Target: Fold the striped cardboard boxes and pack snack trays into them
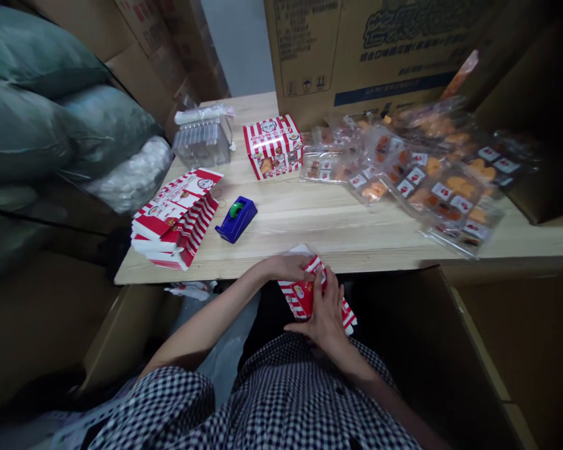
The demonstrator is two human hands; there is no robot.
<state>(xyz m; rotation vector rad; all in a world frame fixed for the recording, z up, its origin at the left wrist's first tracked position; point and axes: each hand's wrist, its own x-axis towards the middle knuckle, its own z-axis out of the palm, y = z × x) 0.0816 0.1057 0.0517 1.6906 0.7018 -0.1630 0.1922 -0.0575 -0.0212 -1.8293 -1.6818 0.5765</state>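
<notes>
A red-and-white striped food carton [303, 298], partly folded, is held over my lap at the table's front edge. My left hand [291, 267] grips its upper left side, and some of those fingers are hidden. Across the carton's right side lies my right hand [327, 309], fingers curled over the panel and thumb stretched out to the left. On the table, a stack of flat striped cartons [178, 215] lies at the left. Right of the stack is a blue tape dispenser [237, 220] with a green core. An assembled striped carton [274, 148] stands farther back.
Sealed clear snack packs [422, 178] are piled over the table's right side. Clear plastic containers [201, 142] stand at the back left. A large cardboard box [319, 69] rises behind the table [356, 240]. Stuffed bags [65, 125] are stacked at the left; an open cardboard box [516, 325] is at lower right.
</notes>
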